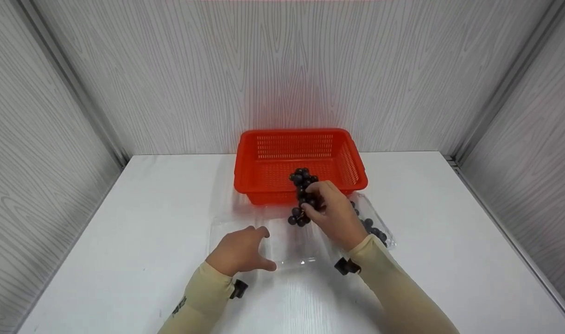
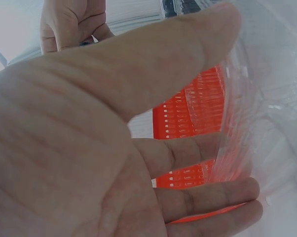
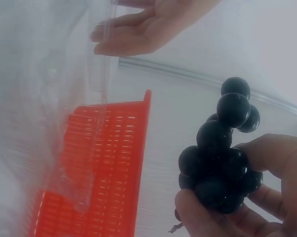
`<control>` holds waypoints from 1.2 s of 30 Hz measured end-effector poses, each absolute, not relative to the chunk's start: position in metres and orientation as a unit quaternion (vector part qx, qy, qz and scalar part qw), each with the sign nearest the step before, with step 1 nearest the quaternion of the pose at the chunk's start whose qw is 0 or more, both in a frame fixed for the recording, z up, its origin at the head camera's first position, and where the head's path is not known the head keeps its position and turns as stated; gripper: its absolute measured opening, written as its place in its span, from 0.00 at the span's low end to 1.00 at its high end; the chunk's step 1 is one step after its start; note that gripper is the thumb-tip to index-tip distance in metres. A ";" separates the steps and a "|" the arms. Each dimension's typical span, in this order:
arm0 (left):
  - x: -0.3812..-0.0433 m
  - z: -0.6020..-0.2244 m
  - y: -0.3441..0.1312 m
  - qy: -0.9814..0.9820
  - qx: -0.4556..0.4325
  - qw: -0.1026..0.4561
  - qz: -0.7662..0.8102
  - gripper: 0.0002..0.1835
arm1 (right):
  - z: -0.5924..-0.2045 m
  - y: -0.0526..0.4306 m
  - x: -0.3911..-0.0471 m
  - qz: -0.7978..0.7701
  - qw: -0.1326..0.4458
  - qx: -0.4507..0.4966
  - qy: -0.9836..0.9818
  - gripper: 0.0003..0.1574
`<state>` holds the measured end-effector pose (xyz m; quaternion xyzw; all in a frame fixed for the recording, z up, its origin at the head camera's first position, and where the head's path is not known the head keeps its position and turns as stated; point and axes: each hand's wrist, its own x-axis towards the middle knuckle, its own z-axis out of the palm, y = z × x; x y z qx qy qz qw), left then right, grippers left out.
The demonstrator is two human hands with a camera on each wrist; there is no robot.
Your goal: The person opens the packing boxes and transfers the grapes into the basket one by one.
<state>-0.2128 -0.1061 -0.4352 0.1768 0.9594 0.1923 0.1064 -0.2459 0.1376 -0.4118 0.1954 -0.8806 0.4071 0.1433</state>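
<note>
My right hand [image 1: 335, 215] pinches a cluster of round, glossy, near-black grapes [image 1: 301, 178] between thumb and fingers. I hold the cluster at the near side of the red, rectangular, slotted plastic basket [image 1: 270, 197]; in the head view its upper end overlaps the basket's near rim, and its lower end hangs nearer me than the basket.

My left hand [image 1: 238, 250] is spread, thumb well apart from the extended fingers, nearer me than the basket and toward its left. It is at the clear, shallow plastic container [image 1: 287, 241] lying on the basket's near side; I cannot tell whether my fingertips touch it.

Another stretch of clear plastic [image 1: 368, 208] lies off the basket's near right corner, with more dark grapes [image 1: 374, 229] at it, partly hidden by my right hand and forearm. I cannot tell whether it joins the container. The smooth white table [image 1: 124, 222] extends on both sides of the basket.
</note>
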 end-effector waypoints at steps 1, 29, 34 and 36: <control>-0.213 -0.436 -0.106 0.959 0.178 0.105 0.192 0.39 | -0.411 0.139 -0.246 0.411 0.149 0.198 -0.877 0.18; -0.212 -0.439 -0.106 0.958 0.168 0.116 0.200 0.39 | -0.407 0.175 -0.309 0.641 0.025 0.084 -0.763 0.22; -0.213 -0.443 -0.109 0.957 0.178 0.104 0.202 0.38 | -0.409 0.178 -0.310 0.625 -0.015 0.096 -0.774 0.34; -0.213 -0.444 -0.110 0.958 0.178 0.103 0.202 0.38 | -0.409 0.180 -0.309 0.621 -0.027 0.109 -0.776 0.39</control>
